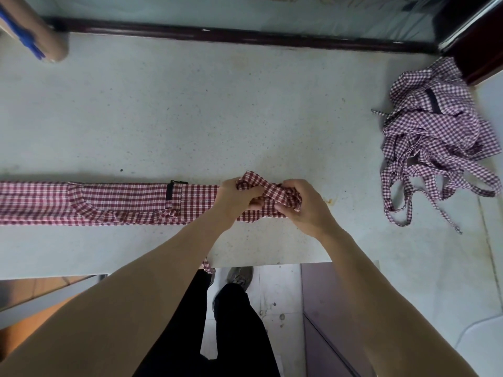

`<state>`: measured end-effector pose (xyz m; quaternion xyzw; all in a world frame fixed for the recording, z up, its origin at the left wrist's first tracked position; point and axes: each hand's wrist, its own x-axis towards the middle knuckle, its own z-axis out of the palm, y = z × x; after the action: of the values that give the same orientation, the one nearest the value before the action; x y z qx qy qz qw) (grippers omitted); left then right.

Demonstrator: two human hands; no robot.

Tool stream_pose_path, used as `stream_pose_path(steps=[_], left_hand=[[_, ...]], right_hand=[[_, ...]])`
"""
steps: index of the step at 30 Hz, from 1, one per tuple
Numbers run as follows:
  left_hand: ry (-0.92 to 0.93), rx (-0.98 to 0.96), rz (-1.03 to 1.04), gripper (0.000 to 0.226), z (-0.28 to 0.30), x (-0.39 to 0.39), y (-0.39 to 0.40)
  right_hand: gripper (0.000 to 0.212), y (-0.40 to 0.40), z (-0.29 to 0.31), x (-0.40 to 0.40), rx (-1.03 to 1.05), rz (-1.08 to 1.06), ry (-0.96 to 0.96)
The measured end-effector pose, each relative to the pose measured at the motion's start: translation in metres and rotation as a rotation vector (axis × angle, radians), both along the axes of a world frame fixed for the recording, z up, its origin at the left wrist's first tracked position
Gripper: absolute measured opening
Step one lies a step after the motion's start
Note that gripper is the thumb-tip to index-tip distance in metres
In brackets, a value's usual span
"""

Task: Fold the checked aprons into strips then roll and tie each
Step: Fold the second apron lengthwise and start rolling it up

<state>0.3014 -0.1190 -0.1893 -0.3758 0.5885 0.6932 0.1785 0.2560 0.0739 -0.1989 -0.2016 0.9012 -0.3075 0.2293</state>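
1. My left hand (231, 198) is curled around the right end of the red checked apron strip (109, 204), fingers wrapped into the bunched cloth.
2. My right hand (302, 205) grips the same bunched end from the other side, fingers bent over the gathered fabric; the two hands sit close together with the cloth between them.
3. The strip lies flat on the pale speckled countertop (190, 118), running from my hands out past the left edge of view, near the counter's front edge.
4. A black strap piece (169, 191) crosses the strip just left of my left hand.
5. A thin checked tie (208, 265) hangs over the front edge of the counter below my left wrist.
6. A loose heap of purple checked aprons (435, 131) with trailing ties sits at the right end of the counter, well apart from the strip.
7. A cardboard tube (35, 31) with a blue mark lies at the far left corner.
8. Below the counter I see my dark trousers (231, 336) and a grey shoe (241, 277) on the tiled floor.
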Motion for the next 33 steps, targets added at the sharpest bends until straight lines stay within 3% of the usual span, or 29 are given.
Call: stream_pose_path(steps=[3,7,10,14,18,21,24,29,33], left_hand=[[-0.024,-0.115,-0.049,0.012,-0.002,0.002,0.001],[-0.05,-0.237,-0.113,0.013,-0.006,0.006,0.001],[-0.145,-0.284,-0.094,0.012,-0.01,0.01,-0.006],[-0.076,-0.629,-0.257,0.033,-0.019,0.015,-0.006],[-0.033,-1.01,-0.391,0.015,-0.015,0.018,0.006],[0.163,-1.262,-0.519,0.062,-0.015,0.021,0.018],[0.44,-1.263,-0.849,0.083,-0.021,0.025,0.037],[0.302,-1.196,-1.011,0.069,-0.057,0.042,0.044],[0.352,-1.1,-1.005,0.067,-0.066,0.038,0.036]], right_hand=[[0.047,0.0,-0.01,0.015,0.074,0.058,0.243],[0.054,0.005,-0.021,0.022,0.13,0.021,0.3],[0.053,0.005,-0.03,0.02,0.323,0.032,0.377],[0.049,-0.009,-0.03,0.019,0.532,0.002,0.335],[0.036,-0.019,-0.026,0.015,0.634,0.049,0.36],[0.033,-0.021,-0.025,0.013,0.695,0.107,0.396],[0.027,-0.026,-0.024,0.01,0.749,0.129,0.393],[0.033,-0.029,-0.02,0.013,0.761,0.12,0.32],[0.047,-0.02,-0.011,0.011,0.668,0.081,0.206]])
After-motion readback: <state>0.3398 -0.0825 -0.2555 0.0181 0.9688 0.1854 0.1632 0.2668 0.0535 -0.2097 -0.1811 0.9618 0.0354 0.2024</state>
